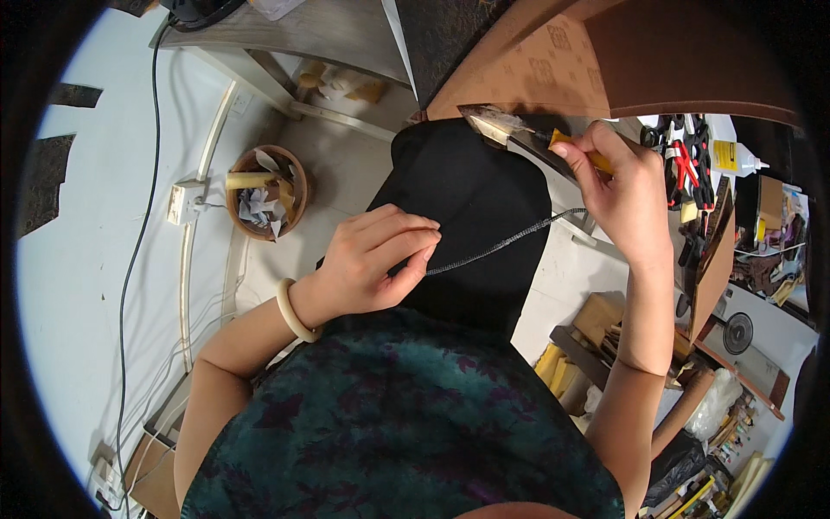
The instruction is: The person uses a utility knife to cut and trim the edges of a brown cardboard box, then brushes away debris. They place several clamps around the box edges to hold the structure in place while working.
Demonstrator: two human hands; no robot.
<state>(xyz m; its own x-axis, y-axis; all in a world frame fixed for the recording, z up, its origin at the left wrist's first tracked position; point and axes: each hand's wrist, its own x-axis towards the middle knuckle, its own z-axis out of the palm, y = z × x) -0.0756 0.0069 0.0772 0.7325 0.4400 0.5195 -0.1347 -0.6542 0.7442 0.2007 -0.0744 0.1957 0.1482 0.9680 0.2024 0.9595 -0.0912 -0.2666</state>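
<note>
My right hand (618, 177) grips a yellow-handled tool (562, 138) between thumb and fingers, at the upper right of my lap. Its dark shaft points left toward a pale, frayed-looking strip (493, 127) at the lower edge of a large tan patterned panel (527, 69); whether they touch I cannot tell. My left hand (376, 259) hovers over the black cloth (471, 186) on my lap, fingers drawn together with the thumb close to them. Whatever is between them does not show. A light-stitched cloth edge (510, 240) runs from beside the left thumb toward my right wrist.
A round basket (300, 173) of scraps stands on the floor at left, below a grey table (303, 36). Red and black clamps (685, 164) and a white bottle (737, 159) are at right. Cardboard and wood pieces (596, 324) lie near my right elbow. A black cable (138, 251) hangs along the wall.
</note>
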